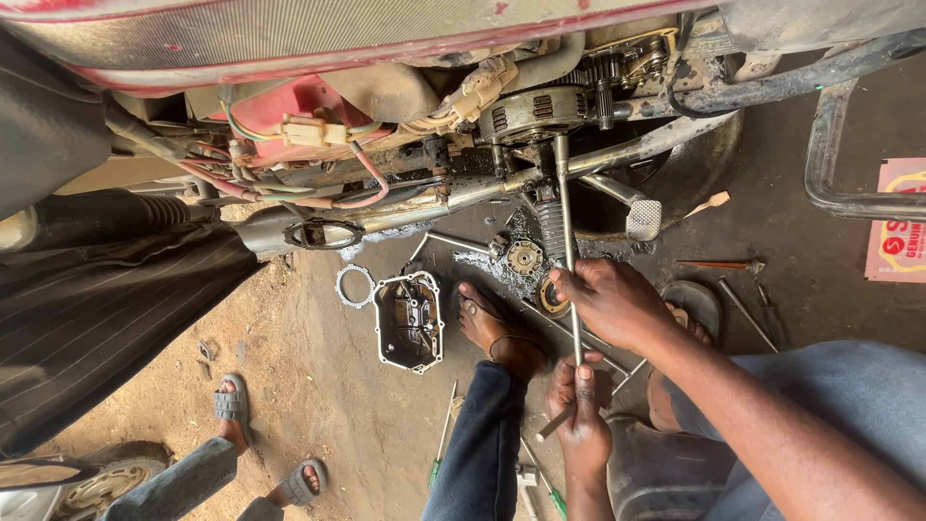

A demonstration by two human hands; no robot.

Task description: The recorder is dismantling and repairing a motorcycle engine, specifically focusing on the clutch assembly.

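A person crouched beside a motorcycle engine [540, 111] works a long T-handle wrench [571, 251] whose far end meets the engine's underside near the exposed clutch [533, 108]. The right hand [612, 304] has its grip clenched around the steel shaft partway down from the engine; the left hand [577, 405], farther from the engine and nearest the camera, grasps the shaft's lower end where the crossbar sits. Between the engine and the hands, on the dirt floor [318, 386], a toothed round part [525, 258] lies just beside the wrench. A removed engine cover [410, 321] rests open side up, farther from the engine, with a ring gasket [354, 286] just beside it. The person's sandalled foot [492, 328] sits between the cover and the wrench. A green-handled screwdriver [442, 439] lies well below the engine.
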